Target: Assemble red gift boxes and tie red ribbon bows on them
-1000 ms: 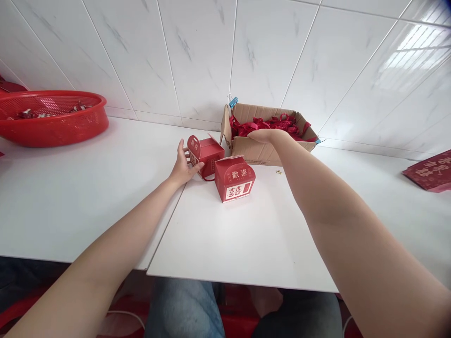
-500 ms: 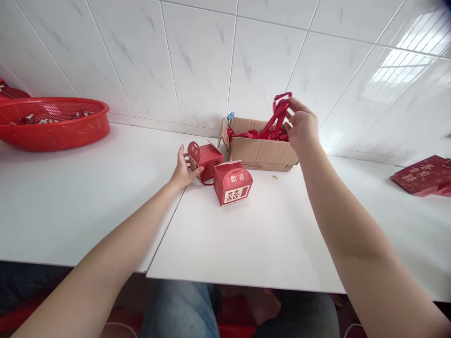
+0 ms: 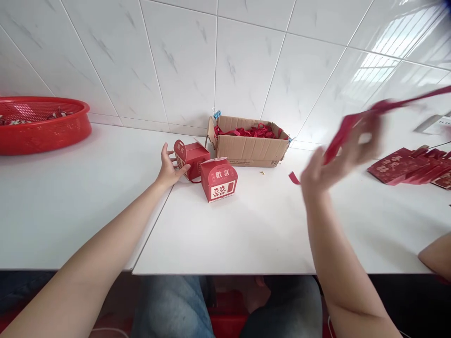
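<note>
My left hand (image 3: 168,166) is at the left red gift box (image 3: 196,157), its thumb on the front and its fingers round the left side. Just right of it stands a second red gift box (image 3: 219,179) with a rounded top flap and white printed characters. Raised over the right side of the table, my right hand (image 3: 338,157) is smeared by motion and closed on a red ribbon (image 3: 343,134). One ribbon end hangs at its left, and another stretches away to the right edge. Behind the boxes, a cardboard box (image 3: 248,151) holds more red ribbons (image 3: 253,131).
A red plastic basket (image 3: 45,134) with small wrapped pieces sits at the far left. Flat red printed boxes (image 3: 398,166) lie on the right. A co-worker's arm (image 3: 439,256) rests at the right edge. A tiny gold piece (image 3: 262,172) lies before the carton.
My right hand has drawn the ribbon up out of the carton and swung it to the right. My left hand stays at the left gift box. The view has turned rightward.
</note>
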`<state>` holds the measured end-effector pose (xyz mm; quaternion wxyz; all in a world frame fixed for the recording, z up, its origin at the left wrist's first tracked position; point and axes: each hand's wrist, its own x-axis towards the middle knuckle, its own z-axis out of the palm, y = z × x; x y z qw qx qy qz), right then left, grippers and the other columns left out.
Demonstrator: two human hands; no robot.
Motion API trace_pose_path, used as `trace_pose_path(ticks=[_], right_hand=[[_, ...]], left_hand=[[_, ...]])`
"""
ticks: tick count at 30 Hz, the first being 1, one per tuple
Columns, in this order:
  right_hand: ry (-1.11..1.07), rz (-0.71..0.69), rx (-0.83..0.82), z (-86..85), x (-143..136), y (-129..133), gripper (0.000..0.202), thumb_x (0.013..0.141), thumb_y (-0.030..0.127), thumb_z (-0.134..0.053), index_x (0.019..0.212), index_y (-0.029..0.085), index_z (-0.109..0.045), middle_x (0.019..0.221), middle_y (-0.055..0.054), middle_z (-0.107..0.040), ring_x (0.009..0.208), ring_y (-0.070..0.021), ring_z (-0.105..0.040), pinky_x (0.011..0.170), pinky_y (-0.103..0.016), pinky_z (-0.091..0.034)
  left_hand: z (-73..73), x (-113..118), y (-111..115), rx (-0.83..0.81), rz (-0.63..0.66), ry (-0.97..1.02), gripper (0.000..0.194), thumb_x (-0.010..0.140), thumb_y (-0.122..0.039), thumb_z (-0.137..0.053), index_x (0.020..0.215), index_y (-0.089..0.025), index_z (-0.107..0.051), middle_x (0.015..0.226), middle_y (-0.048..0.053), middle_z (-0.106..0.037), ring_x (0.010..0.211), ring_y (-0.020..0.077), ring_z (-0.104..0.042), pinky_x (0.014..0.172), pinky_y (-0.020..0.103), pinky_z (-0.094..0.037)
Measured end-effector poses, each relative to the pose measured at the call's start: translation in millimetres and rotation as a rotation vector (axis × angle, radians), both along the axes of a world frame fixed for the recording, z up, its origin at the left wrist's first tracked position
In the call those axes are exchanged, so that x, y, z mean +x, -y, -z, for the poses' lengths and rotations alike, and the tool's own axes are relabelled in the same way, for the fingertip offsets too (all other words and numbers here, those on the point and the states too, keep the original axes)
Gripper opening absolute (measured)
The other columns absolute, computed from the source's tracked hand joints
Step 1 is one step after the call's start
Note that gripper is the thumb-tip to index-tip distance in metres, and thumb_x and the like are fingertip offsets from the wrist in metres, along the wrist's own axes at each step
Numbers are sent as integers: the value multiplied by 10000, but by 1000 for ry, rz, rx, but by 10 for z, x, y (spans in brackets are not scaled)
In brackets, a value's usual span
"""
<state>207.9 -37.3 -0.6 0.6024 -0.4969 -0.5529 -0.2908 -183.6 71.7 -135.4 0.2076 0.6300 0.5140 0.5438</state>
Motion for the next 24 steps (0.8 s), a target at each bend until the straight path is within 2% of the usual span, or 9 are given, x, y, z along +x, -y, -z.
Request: trace_pose_path(ticks=[2, 4, 6, 8, 12, 14, 17, 20, 24], right_hand=[[207, -145, -553, 405, -59, -101, 535, 880, 320, -418, 1414, 284, -413, 1521, -76, -362, 1433, -392, -222, 1108, -655, -159], [341, -267, -891, 786, -61, -196, 447, 828, 233, -486, 1267, 240, -574, 1454, -106, -472, 1401, -385, -292, 1104, -666, -107], [297, -309, -1011, 1068, 2, -254, 381, 821, 188, -480, 1165, 222, -639, 1387, -111, -547, 1359, -339, -378, 1108, -635, -139], [254, -314, -1050, 1218, 97, -273, 332, 824, 204, -485, 1098, 221, -671, 1355, -102, -575, 1309, -313, -445, 1090, -594, -228], [120, -255, -1081, 1248, 233, -269, 338, 814, 219, -487, 1103, 225, -662, 1290, -110, -602, 1227, -303, -509, 1035, -537, -338], [50, -243, -1108, 1228, 244, -268, 386, 781, 233, -532, 1151, 213, -639, 1234, -133, -619, 1115, -307, -570, 946, -510, -421], [-50, -277, -1128, 1217, 229, -266, 446, 739, 224, -573, 1181, 213, -624, 1037, -112, -676, 893, -258, -626, 805, -431, -491], [-165, -351, -1125, 1199, 221, -257, 387, 718, 204, -563, 1088, 235, -676, 821, -54, -676, 702, -202, -604, 694, -371, -505], [-348, -482, -1070, 1117, 239, -236, 298, 759, 260, -490, 940, 217, -723, 840, -44, -676, 641, -152, -585, 633, -315, -515]], left_hand=[[15, -9, -10, 8, -11, -4, 1222, 567, -492, -771, 1489, -267, -1, 1442, 202, -249, 1211, 327, -490, 853, 464, -519], [32, -22, -23, 23, -29, -15, 1225, 552, -506, -778, 1483, -276, -17, 1443, 201, -234, 1212, 332, -484, 874, 494, -502], [39, -36, -30, 49, -52, -45, 1250, 526, -535, -785, 1477, -260, -23, 1449, 217, -201, 1235, 354, -449, 902, 539, -475], [24, -44, -18, 131, -99, -111, 1284, 482, -572, -797, 1468, -219, -53, 1450, 234, -178, 1299, 394, -356, 970, 595, -407], [-101, 24, 126, 456, -215, -314, 1216, 436, -598, -824, 1415, -213, -213, 1453, 203, -192, 1402, 419, -135, 1144, 607, -136], [-196, 139, 269, 598, -187, -392, 1148, 450, -583, -828, 1391, -234, -271, 1443, 180, -221, 1389, 417, -170, 1155, 583, -134], [-308, 421, 528, 714, -24, -454, 1012, 552, -550, -784, 1386, -255, -291, 1387, 149, -300, 1339, 397, -284, 1133, 571, -217], [-326, 751, 752, 599, 110, -474, 959, 602, -556, -765, 1381, -274, -283, 1372, 135, -328, 1326, 378, -319, 1121, 559, -265], [-249, 1022, 897, 335, 162, -296, 907, 721, -524, -705, 1415, -250, -190, 1439, 176, -258, 1389, 366, -256, 1109, 564, -302]])
